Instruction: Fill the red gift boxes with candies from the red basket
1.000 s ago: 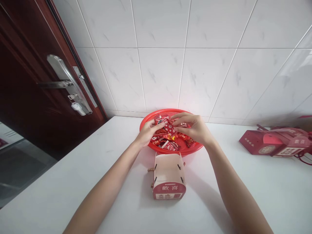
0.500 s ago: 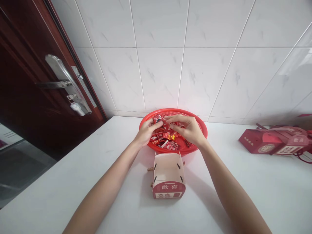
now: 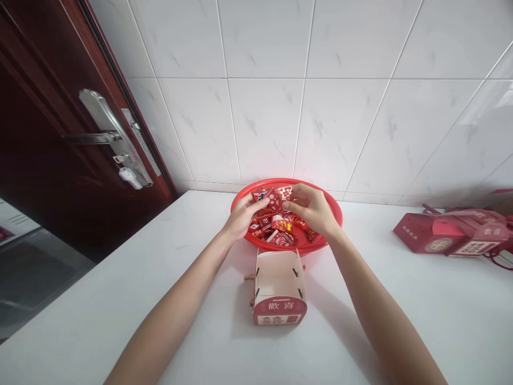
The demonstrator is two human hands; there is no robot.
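Over the red plastic basket (image 3: 337, 220), my left hand (image 3: 240, 218) pinches a red candy packet (image 3: 273, 199) between thumb and fingers. Close to its right, my right hand (image 3: 316, 209) grips a white-and-red patterned candy packet (image 3: 285, 192) with thumb and fingertips. The two packets overlap or nearly touch; I cannot tell which. Several wrapped candies (image 3: 282, 223) in red and gold lie in the basket below, partly covered by my hands. In front of the basket stands an open-topped red carton (image 3: 279, 311) with a pale inside, dark slits and rope handles at its sides.
Folded red gift boxes (image 3: 430, 232) with cords lie on the white tabletop (image 3: 168, 256) at the right. A tiled wall (image 3: 264, 128) rises behind the basket. To the left is a dark red door (image 3: 44, 107) with a metal handle (image 3: 94, 138) and hanging keys (image 3: 130, 177).
My right hand has shifted slightly up and right from my left, and the white-and-red packet now shows in its fingers. My left hand keeps its hold. The view has moved slightly.
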